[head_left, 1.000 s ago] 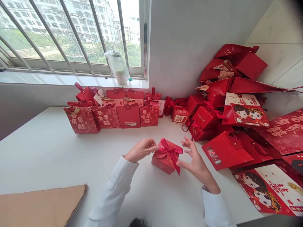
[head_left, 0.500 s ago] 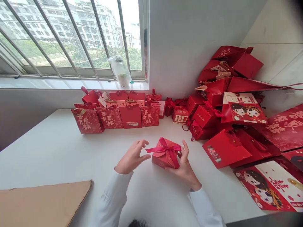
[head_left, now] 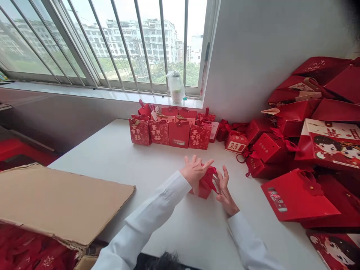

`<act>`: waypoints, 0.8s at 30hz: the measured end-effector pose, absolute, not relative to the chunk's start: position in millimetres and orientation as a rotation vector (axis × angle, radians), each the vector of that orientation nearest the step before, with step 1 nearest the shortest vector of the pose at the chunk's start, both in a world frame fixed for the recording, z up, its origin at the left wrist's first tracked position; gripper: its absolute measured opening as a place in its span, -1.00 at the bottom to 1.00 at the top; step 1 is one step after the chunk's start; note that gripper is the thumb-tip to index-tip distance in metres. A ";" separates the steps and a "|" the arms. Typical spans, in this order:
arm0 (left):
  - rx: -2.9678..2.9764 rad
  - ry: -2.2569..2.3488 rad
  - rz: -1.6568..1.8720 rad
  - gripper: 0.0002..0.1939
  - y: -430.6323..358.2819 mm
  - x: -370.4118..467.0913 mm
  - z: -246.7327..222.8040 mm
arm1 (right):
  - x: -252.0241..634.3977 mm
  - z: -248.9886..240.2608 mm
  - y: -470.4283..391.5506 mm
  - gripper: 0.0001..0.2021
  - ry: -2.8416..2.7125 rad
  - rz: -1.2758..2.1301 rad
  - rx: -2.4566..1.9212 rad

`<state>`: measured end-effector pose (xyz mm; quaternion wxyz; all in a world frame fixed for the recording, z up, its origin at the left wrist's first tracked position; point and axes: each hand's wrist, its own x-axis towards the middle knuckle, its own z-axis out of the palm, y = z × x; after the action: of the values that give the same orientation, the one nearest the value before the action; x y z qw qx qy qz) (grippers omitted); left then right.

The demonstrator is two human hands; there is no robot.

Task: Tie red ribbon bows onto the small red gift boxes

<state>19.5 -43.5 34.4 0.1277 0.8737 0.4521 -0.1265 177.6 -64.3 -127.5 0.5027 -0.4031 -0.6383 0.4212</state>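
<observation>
White smooth tabletop [head_left: 157, 168], left hand [head_left: 196, 173] splayed open above red ribbon-tied paper box [head_left: 203, 192], right hand [head_left: 223, 188] curved beside it, grip unclear, small red gable-topped carton [head_left: 236, 141] lettered "歡喜" beyond right hand.

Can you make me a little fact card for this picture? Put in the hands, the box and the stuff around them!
Left hand: fingers spread over the top of the red box
Right hand: at the box's right side, close to its ribbon; touching or not is hard to tell
Table: white
Back of table: red gift bags, standing in rows
Right side: a pile of red boxes and bags
Left side: brown cardboard
Windowsill: a clear plastic bag with something inside
</observation>
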 end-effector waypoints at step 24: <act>2.709 1.263 -0.342 -0.23 -14.3 -12.2 29.8 | 207.7 -120.3 -48.7 -0.57 -1.493 0.682 -1.399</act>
<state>-12.2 -14.3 29.8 0.0666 0.8984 0.4189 -0.1135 207.7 -48.7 -120.3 0.4726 -0.5716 -0.6100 0.2788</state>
